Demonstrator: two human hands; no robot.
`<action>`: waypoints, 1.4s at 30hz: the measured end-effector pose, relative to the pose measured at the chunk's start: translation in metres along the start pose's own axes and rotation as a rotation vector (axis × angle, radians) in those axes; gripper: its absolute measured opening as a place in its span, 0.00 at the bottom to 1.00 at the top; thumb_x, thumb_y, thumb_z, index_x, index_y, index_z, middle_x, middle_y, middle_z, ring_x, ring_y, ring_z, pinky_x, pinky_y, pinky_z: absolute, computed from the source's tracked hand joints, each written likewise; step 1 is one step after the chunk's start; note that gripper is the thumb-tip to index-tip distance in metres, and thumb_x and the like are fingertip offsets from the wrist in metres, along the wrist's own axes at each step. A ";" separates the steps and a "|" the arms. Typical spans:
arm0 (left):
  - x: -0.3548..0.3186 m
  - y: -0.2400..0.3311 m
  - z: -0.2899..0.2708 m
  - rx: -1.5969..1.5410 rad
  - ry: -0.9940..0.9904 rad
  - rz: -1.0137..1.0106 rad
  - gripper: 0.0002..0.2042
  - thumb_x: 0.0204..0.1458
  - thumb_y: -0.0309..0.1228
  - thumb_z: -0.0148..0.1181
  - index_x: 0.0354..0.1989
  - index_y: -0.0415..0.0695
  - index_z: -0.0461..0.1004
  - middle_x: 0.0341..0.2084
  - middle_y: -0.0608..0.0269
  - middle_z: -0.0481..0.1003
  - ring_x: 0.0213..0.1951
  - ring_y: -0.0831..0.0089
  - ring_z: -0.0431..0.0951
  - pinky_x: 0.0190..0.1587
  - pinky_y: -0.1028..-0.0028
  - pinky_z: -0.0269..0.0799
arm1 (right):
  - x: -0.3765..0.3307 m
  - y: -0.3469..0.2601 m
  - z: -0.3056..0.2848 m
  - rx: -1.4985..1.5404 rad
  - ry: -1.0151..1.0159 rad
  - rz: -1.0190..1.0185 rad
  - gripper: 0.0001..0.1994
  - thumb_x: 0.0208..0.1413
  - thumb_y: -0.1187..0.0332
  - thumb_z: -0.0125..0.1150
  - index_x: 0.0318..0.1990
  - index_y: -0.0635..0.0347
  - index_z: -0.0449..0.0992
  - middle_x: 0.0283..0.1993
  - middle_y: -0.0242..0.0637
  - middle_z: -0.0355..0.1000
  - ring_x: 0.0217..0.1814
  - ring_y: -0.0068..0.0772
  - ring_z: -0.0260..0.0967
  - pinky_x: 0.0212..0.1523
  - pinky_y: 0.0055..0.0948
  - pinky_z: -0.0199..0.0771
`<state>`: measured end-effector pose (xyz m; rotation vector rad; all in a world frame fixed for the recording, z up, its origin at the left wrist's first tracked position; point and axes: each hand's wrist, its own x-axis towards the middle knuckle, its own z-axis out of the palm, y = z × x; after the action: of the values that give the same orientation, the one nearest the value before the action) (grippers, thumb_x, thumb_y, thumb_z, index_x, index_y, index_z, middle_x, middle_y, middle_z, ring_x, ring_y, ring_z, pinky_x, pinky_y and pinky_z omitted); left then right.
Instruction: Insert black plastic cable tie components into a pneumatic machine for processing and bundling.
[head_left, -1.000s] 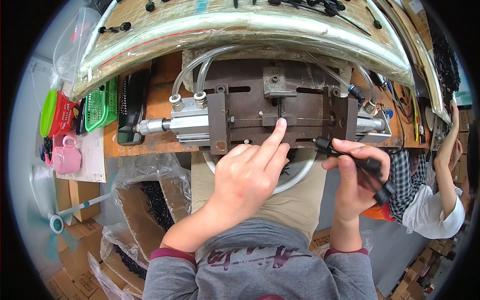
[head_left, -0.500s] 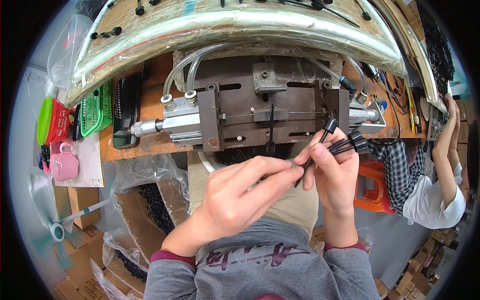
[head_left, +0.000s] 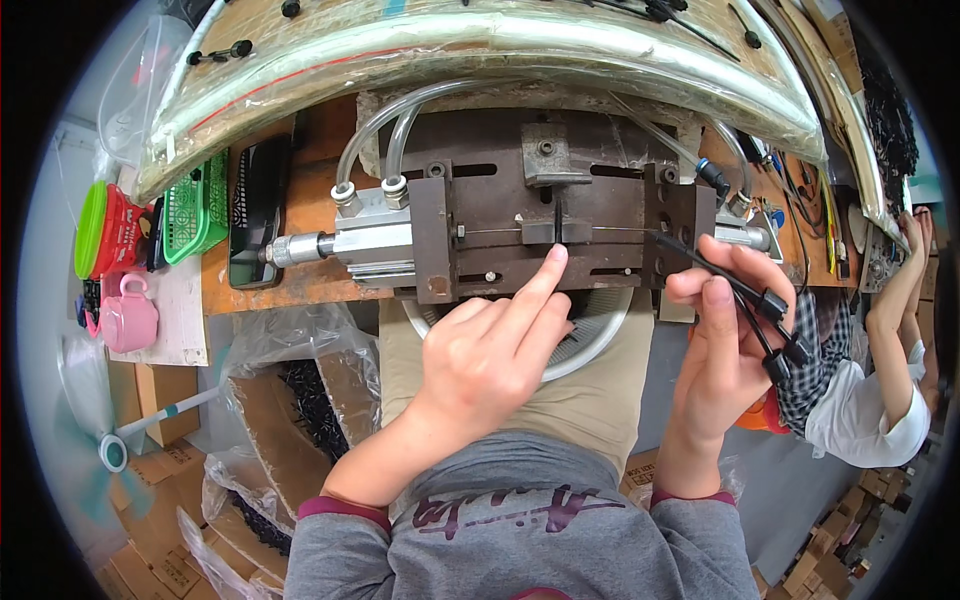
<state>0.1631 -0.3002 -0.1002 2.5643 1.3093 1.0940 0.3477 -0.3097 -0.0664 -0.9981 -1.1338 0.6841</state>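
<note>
My left hand (head_left: 492, 345) reaches to the middle of a brown metal fixture (head_left: 500, 268). Its index finger is stretched out, the tip at a slim black piece (head_left: 559, 222) in the small central block (head_left: 538, 231); the other fingers are bent. Off to the right, my right hand (head_left: 728, 350) holds several thin black plastic stems with round knobbed ends (head_left: 770, 306), spread between thumb and fingers. A thin wire runs sideways through the fixture on both sides of the block.
Metal air cylinders (head_left: 372, 245) with clear hoses flank the fixture. Above it stands a plastic-wrapped shelf (head_left: 480, 55) with black parts. A white basket (head_left: 603, 335) sits below. Left are a phone (head_left: 262, 205), green basket (head_left: 196, 215) and pink cup (head_left: 130, 322). Another person (head_left: 870, 410) works at right.
My left hand has left the stems and moved forward to the fixture's middle, index finger extended. My right hand has drawn away to the right with the stems. The view has shifted slightly.
</note>
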 end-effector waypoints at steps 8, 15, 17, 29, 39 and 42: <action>0.010 0.002 0.002 0.047 -0.010 -0.020 0.12 0.37 0.31 0.74 0.31 0.44 0.79 0.48 0.58 0.80 0.19 0.75 0.73 0.24 0.78 0.67 | 0.000 0.007 -0.022 -0.574 -0.172 -0.416 0.15 0.43 0.84 0.73 0.39 0.62 0.77 0.42 0.45 0.78 0.37 0.35 0.78 0.36 0.27 0.80; 0.011 0.010 -0.013 -0.560 -0.015 -0.175 0.21 0.36 0.29 0.78 0.42 0.40 0.80 0.43 0.55 0.81 0.26 0.75 0.79 0.30 0.77 0.75 | -0.006 0.022 -0.013 -0.729 -0.267 -0.787 0.16 0.37 0.80 0.71 0.39 0.71 0.82 0.40 0.47 0.77 0.28 0.35 0.75 0.26 0.28 0.76; 0.012 0.017 -0.023 -0.759 0.011 -0.136 0.23 0.36 0.25 0.79 0.44 0.37 0.80 0.37 0.53 0.81 0.30 0.71 0.82 0.33 0.75 0.78 | -0.006 0.017 -0.008 -0.723 -0.356 -0.830 0.16 0.37 0.78 0.71 0.39 0.72 0.81 0.40 0.49 0.77 0.29 0.35 0.74 0.26 0.28 0.76; -0.001 0.003 -0.001 -0.103 0.000 0.007 0.14 0.39 0.25 0.72 0.36 0.38 0.80 0.52 0.51 0.77 0.31 0.66 0.80 0.35 0.72 0.77 | -0.011 0.023 -0.014 -0.452 -0.212 -0.355 0.10 0.63 0.80 0.53 0.51 0.68 0.69 0.49 0.57 0.75 0.40 0.40 0.80 0.41 0.31 0.82; 0.013 0.005 -0.013 -0.069 -0.146 -0.073 0.15 0.41 0.28 0.73 0.39 0.40 0.81 0.48 0.53 0.79 0.26 0.72 0.79 0.30 0.75 0.75 | -0.002 0.010 -0.016 -0.768 -0.227 -0.627 0.13 0.49 0.75 0.70 0.44 0.68 0.82 0.44 0.49 0.78 0.35 0.39 0.78 0.32 0.28 0.78; 0.016 0.011 -0.028 -0.701 -0.135 -0.212 0.19 0.39 0.27 0.76 0.42 0.39 0.81 0.42 0.54 0.81 0.29 0.72 0.81 0.33 0.74 0.78 | 0.002 0.012 -0.013 -0.830 -0.294 -0.707 0.19 0.41 0.79 0.68 0.45 0.71 0.81 0.46 0.51 0.77 0.36 0.40 0.78 0.33 0.28 0.79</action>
<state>0.1600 -0.3026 -0.0661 1.9014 0.9151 1.0689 0.3615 -0.3070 -0.0773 -1.0721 -1.9688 -0.2636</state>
